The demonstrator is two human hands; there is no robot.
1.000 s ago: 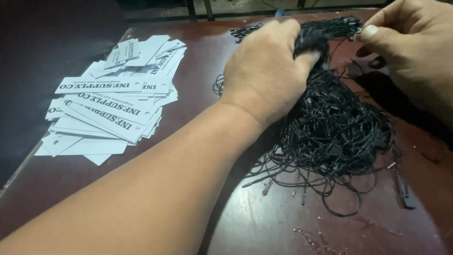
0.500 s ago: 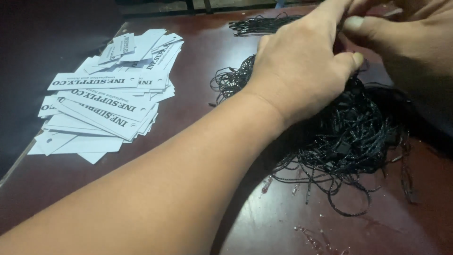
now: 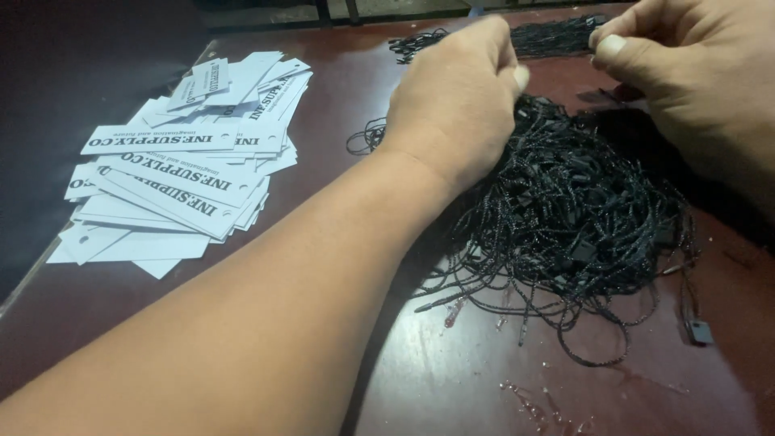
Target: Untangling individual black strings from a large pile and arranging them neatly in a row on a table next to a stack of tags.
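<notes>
A tangled heap of black hang-tag cords [image 3: 581, 218] with small plastic fasteners lies on the dark red table [image 3: 452, 379]. My left hand [image 3: 460, 97] rests on the heap's upper left part, with its fingers curled down and closed on a bunch of cords. My right hand [image 3: 694, 73] hovers at the top right, just above the heap. Its thumb and forefinger are pinched together, seemingly on a single thin cord that I can barely make out. My left forearm crosses the frame from the bottom left.
A loose stack of white paper tags [image 3: 178, 178] with printed text lies on the left of the table, near its left edge. A second bundle of black cords [image 3: 549, 36] lies at the far edge. One stray fastener [image 3: 701, 331] sits at the right.
My left hand has slid up and left across the heap and uncovered more cords. My right hand has drawn slightly apart from it, still pinched.
</notes>
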